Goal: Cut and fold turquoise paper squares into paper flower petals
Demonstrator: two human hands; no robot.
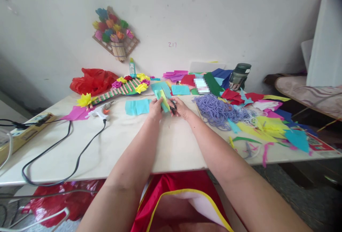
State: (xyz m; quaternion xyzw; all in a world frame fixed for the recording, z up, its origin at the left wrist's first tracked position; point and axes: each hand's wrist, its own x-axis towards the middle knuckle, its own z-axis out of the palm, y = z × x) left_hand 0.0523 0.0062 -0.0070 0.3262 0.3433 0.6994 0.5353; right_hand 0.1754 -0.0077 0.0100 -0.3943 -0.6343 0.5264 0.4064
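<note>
1. The left hand [155, 109] pinches folded paper [163, 101] above the desk [171, 143].
2. The right hand [180, 108] has its fingers closed around scissors [172, 108] at the paper's edge.
3. Risk: layers may slip and cut crookedly, or the blades may nick the left fingers nearby.

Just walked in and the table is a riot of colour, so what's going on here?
A person sits at a white table. The left hand holds a folded piece of green and blue paper, and the right hand works scissors against it. A glue gun lies to the left, purple yarn and paper scraps to the right.
</note>
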